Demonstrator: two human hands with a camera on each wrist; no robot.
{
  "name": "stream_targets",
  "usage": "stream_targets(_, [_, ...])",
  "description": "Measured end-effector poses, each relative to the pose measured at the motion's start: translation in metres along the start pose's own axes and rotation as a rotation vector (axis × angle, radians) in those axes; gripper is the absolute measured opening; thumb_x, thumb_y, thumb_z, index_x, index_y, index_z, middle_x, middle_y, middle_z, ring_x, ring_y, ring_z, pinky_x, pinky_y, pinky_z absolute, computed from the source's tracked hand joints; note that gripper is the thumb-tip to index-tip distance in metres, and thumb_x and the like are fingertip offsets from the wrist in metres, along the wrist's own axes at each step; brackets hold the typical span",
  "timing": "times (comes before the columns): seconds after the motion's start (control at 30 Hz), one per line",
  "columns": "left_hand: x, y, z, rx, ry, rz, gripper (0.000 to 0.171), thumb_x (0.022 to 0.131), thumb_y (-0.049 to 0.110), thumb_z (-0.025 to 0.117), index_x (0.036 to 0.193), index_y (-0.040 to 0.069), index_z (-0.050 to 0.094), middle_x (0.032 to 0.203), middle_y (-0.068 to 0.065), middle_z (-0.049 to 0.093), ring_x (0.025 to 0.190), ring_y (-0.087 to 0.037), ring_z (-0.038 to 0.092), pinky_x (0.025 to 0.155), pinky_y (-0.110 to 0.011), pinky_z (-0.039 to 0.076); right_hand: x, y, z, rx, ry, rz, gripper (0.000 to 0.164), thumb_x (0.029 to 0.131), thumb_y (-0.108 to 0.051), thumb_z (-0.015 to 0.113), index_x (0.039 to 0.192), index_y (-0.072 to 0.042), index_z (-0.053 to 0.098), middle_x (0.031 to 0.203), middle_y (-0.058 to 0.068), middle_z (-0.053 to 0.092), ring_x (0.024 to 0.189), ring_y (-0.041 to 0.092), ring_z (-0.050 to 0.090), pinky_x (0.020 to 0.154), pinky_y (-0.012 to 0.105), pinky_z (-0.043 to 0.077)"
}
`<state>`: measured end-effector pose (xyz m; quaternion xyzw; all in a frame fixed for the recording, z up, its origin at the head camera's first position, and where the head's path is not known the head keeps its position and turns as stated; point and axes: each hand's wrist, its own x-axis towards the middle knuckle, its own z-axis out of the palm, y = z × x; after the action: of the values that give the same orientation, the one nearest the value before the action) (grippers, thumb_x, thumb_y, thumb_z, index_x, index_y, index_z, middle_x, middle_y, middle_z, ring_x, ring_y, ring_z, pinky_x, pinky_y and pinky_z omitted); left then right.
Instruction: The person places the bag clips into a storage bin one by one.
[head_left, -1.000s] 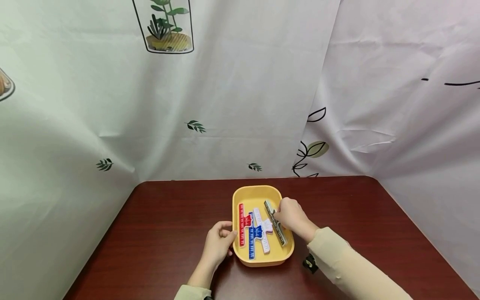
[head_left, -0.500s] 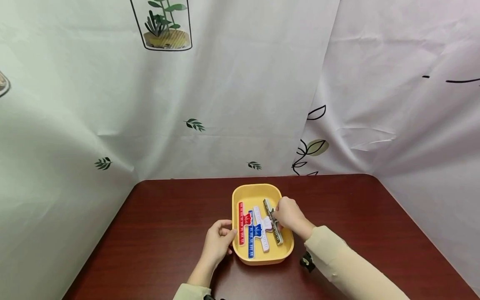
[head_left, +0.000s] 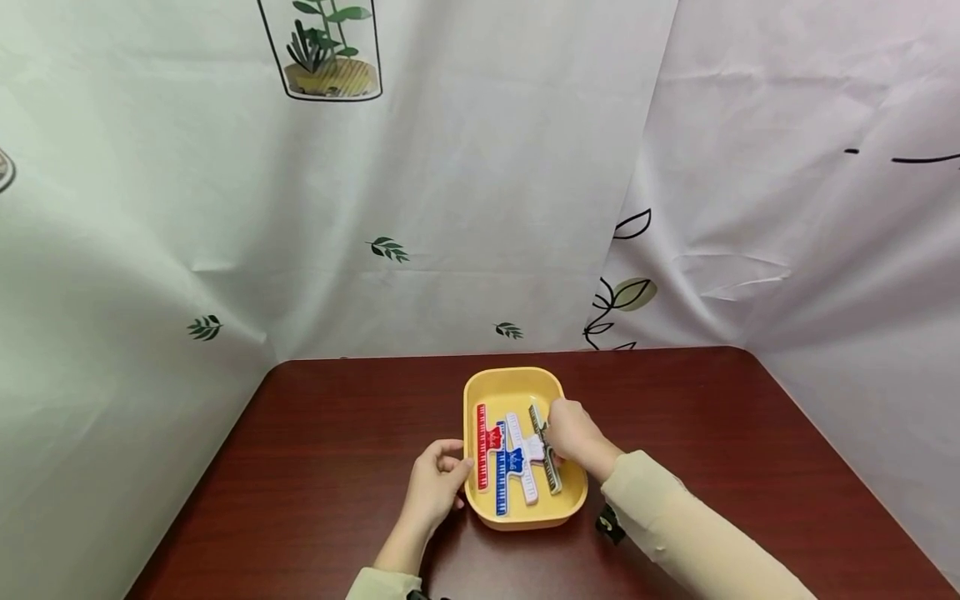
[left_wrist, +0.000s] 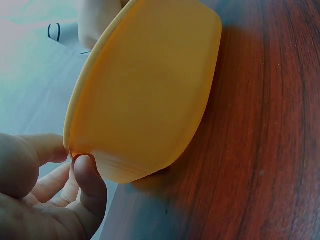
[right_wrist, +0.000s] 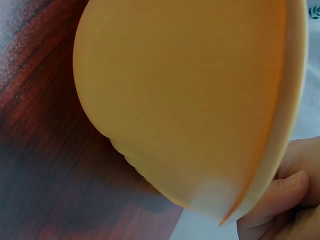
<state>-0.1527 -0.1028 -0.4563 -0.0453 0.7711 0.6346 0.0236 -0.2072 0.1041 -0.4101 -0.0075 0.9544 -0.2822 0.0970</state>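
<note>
In the head view a yellow plastic basin point(head_left: 517, 385) stands on the table, holding several long clips with piano-key edges. From left to right lie a red clip point(head_left: 482, 450), a blue clip point(head_left: 502, 487), a pale pink-white clip point(head_left: 529, 479) and a black clip point(head_left: 553, 477). My right hand point(head_left: 579, 437) reaches over the right rim and grips the black clip by its middle; the fingertips are mostly hidden. My left hand point(head_left: 433, 487) pinches the basin's left rim between thumb and fingers, as the left wrist view shows. In the right wrist view, the basin wall point(right_wrist: 175, 90) hides the clips.
The dark red-brown wooden table point(head_left: 360, 433) extends around the basin on all sides. A pale printed curtain point(head_left: 480, 167) hangs behind the table's back edge and along both sides. A small black wrist device point(head_left: 610, 523) sits under the right sleeve.
My right hand has shifted slightly left, turning the black clip so that its near end swings left toward the pale clip. The left hand keeps its hold on the rim.
</note>
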Motion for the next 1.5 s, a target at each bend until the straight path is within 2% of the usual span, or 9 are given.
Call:
stream_targets(0.13, [0.000,0.000,0.000,-0.002,-0.002,0.001,0.034,0.087,0.008,0.063,0.118,-0.004,0.054,0.072,-0.008,0.058,0.045,-0.012,0.047,0.039,-0.027,0.048,-0.001,-0.002,0.000,-0.030,-0.004,-0.003,0.006,0.088,0.003,0.052,0.085,0.005,0.057,0.062,0.011,0.056,0.041,0.019,0.058,0.034,0.020,0.044])
stream_targets(0.33, [0.000,-0.001,0.000,-0.003,0.000,-0.007,0.035,0.087,0.008,0.063,0.118,-0.004,0.054,0.072,-0.007,0.058,0.045,-0.012,0.047,0.039,-0.027,0.048,-0.002,-0.002,-0.001,-0.086,0.024,-0.024,0.008,0.087,0.000,0.055,0.080,0.002,0.059,0.063,0.010,0.055,0.037,0.013,0.053,0.035,0.020,0.044])
stream_targets(0.5, [0.000,0.000,-0.001,-0.003,-0.001,-0.010,0.034,0.087,0.008,0.063,0.118,-0.004,0.053,0.073,-0.008,0.058,0.045,-0.011,0.047,0.039,-0.027,0.048,-0.004,-0.004,-0.001,-0.127,0.047,-0.054,0.013,0.087,-0.001,0.054,0.077,-0.001,0.063,0.065,0.008,0.057,0.045,0.012,0.055,0.037,0.020,0.045])
stream_targets(0.63, [0.000,-0.001,-0.001,0.000,0.000,-0.012,0.035,0.087,0.008,0.063,0.118,-0.003,0.053,0.073,-0.009,0.058,0.046,-0.011,0.048,0.039,-0.028,0.048,-0.007,-0.005,0.000,-0.161,0.027,-0.057,0.018,0.090,-0.003,0.052,0.074,-0.003,0.060,0.063,0.007,0.056,0.046,0.013,0.055,0.037,0.021,0.045])
stream_targets(0.87, [0.001,-0.002,-0.001,0.004,0.000,-0.013,0.035,0.087,0.009,0.063,0.118,-0.003,0.053,0.073,-0.010,0.058,0.047,-0.012,0.048,0.039,-0.028,0.048,-0.008,-0.007,0.002,-0.222,0.002,-0.076,0.014,0.091,-0.001,0.051,0.080,0.000,0.058,0.066,0.008,0.054,0.048,0.014,0.054,0.038,0.021,0.046])
stream_targets(1.0, [0.001,-0.001,-0.001,0.004,0.001,-0.014,0.035,0.087,0.009,0.063,0.119,-0.003,0.053,0.074,-0.010,0.058,0.047,-0.012,0.048,0.039,-0.028,0.048,-0.006,-0.007,0.003,-0.234,-0.003,-0.082,0.015,0.091,0.000,0.049,0.078,-0.002,0.056,0.065,0.009,0.053,0.048,0.014,0.054,0.037,0.022,0.045])
stream_targets(1.23, [0.002,-0.002,0.000,-0.003,-0.001,-0.022,0.035,0.087,0.009,0.063,0.118,-0.003,0.053,0.073,-0.008,0.058,0.048,-0.012,0.048,0.039,-0.027,0.048,-0.008,-0.005,0.005,-0.273,-0.047,-0.063,0.011,0.081,0.008,0.054,0.076,-0.002,0.054,0.065,0.010,0.051,0.050,0.017,0.052,0.037,0.022,0.044])
stream_targets(1.5, [0.002,0.000,0.001,0.010,0.002,-0.016,0.034,0.088,0.010,0.063,0.118,-0.003,0.053,0.075,-0.012,0.059,0.044,-0.012,0.047,0.039,-0.027,0.048,-0.011,-0.007,0.005,-0.234,-0.066,-0.024,0.010,0.088,0.003,0.052,0.080,-0.001,0.056,0.067,0.011,0.052,0.045,0.016,0.054,0.034,0.024,0.046])
